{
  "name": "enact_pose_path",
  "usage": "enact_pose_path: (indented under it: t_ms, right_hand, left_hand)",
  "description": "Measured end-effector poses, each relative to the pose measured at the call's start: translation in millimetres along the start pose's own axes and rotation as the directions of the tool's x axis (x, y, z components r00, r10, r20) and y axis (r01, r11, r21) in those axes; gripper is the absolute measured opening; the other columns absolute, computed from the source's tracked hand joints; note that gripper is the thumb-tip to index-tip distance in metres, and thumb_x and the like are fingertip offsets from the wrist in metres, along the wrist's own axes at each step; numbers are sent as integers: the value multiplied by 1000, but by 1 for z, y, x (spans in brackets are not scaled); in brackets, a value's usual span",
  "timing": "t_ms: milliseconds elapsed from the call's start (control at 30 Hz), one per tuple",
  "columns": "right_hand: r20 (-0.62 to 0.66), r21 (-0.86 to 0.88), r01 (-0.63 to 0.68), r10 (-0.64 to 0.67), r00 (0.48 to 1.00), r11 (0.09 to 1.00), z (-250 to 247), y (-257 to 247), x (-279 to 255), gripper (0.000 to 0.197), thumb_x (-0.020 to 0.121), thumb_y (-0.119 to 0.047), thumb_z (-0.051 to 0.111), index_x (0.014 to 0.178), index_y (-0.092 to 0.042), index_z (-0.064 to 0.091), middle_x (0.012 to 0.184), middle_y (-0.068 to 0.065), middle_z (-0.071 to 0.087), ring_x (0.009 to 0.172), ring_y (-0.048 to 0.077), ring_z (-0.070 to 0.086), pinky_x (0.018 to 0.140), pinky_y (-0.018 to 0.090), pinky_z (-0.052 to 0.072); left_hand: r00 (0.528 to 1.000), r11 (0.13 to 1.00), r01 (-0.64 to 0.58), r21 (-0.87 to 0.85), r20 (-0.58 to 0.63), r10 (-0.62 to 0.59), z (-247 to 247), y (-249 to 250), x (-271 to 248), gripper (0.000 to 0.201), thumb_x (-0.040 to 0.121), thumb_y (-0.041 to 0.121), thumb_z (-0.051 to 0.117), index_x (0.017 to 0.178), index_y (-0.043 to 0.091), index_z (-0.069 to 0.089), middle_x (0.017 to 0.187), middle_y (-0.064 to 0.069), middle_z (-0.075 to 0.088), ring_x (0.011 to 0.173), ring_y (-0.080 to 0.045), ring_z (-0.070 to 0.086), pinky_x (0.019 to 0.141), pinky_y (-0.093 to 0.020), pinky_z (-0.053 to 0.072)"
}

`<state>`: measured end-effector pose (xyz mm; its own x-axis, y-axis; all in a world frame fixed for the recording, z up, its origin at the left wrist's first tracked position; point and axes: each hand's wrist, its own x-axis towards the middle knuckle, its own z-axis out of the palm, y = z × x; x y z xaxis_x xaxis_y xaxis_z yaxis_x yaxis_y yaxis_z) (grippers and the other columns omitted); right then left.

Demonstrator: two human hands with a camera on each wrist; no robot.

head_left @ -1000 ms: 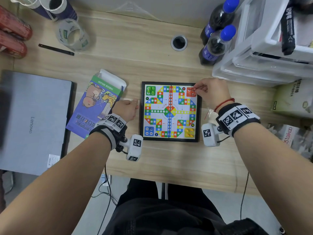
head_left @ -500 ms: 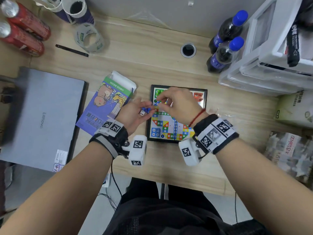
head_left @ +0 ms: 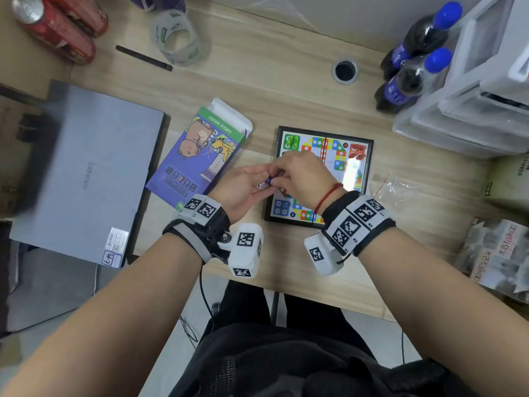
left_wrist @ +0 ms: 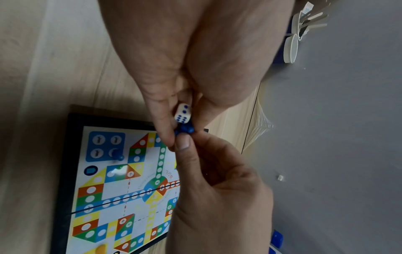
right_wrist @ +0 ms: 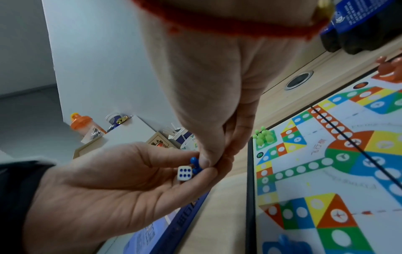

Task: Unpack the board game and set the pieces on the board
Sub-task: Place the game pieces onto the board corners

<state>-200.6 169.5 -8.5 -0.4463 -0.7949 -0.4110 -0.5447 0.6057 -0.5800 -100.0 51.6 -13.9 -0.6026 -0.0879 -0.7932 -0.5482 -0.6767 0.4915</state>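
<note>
The ludo board [head_left: 352, 173] lies open on the desk. Green pawns [head_left: 292, 140] stand in its far left corner, red pawns [head_left: 357, 151] in the far right. One blue pawn [left_wrist: 118, 156] stands in the blue home square. My left hand [head_left: 257, 179] is palm up at the board's left edge and cradles a white die [right_wrist: 184, 172] and blue pawns [right_wrist: 195, 165] in its curled fingers. My right hand [head_left: 273, 180] reaches into that palm and pinches a blue pawn [left_wrist: 185, 128] between thumb and fingers.
The purple game box [head_left: 197, 156] lies left of the board, with a closed laptop [head_left: 83, 181] beyond it. An empty plastic bag [head_left: 395, 184] lies right of the board. Bottles [head_left: 412, 75], plastic drawers [head_left: 472, 96], a tape roll [head_left: 177, 38] and cans [head_left: 57, 32] line the back.
My right hand has left the red corner and moved left to my left hand. The left hand has turned palm up, showing the die and blue pawns.
</note>
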Motion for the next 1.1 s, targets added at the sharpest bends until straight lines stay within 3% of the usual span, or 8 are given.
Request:
enact_pose_path:
  t_ms: [167, 333, 600, 733, 933, 1100]
  right_hand:
    - [7, -1, 47, -47, 999, 999, 1, 1, -7, 13, 84, -19, 67, 95, -13, 70, 90, 3, 67, 84, 21, 61, 76, 31, 46]
    - [-34, 65, 52, -50, 998, 997, 9, 4, -15, 8, 83, -14, 67, 91, -13, 66, 84, 1, 67, 81, 20, 63, 74, 32, 50]
    - [-32, 2, 75, -75, 997, 997, 25, 11, -20, 25, 93, -17, 57, 117, -14, 64, 100, 6, 58, 92, 24, 58, 77, 37, 48]
    - [-29, -66, 101, -103, 994, 993, 28, 12, -21, 23, 94, -20, 54, 111, -15, 68, 94, 7, 60, 90, 27, 59, 75, 40, 50]
    - [-43, -58, 168, -171, 984, 984, 27, 12, -23, 16, 89, -23, 61, 97, -15, 72, 88, 6, 65, 84, 27, 62, 72, 38, 51]
    - [-131, 113, 41, -26, 991, 993, 25, 18, -26, 8, 84, -22, 68, 89, -15, 68, 78, -2, 68, 69, 12, 62, 72, 32, 54]
  left_hand:
    - [1000, 999, -1, 49, -2, 1, -4, -3, -4, 28, 99, -2, 42, 119, 1, 62, 103, -11, 70, 91, -16, 70, 90, -28, 56]
    - [1000, 998, -1, 66, 0, 1, -7, -10, -3, 30, 98, -4, 46, 126, -3, 58, 111, -13, 68, 99, -18, 67, 90, -25, 55]
    - [1000, 1000, 1, 19, -18, -1, -10, -18, -4, 24, 97, -5, 48, 111, 2, 66, 101, -7, 73, 98, -15, 68, 90, -22, 54]
    - [998, 1000, 22, 8, -61, -22, -10, -22, -4, 34, 94, -6, 51, 129, -6, 55, 108, -14, 68, 98, -19, 66, 87, -22, 56]
    - [995, 998, 55, -41, -76, -58, -14, -28, -6, 37, 94, -7, 51, 132, -7, 52, 109, -15, 67, 95, -21, 68, 82, -21, 57]
    - [997, 996, 23, -89, -73, -29, -13, -24, -5, 33, 94, -8, 50, 127, -6, 53, 99, -14, 68, 77, -14, 73, 76, -19, 58]
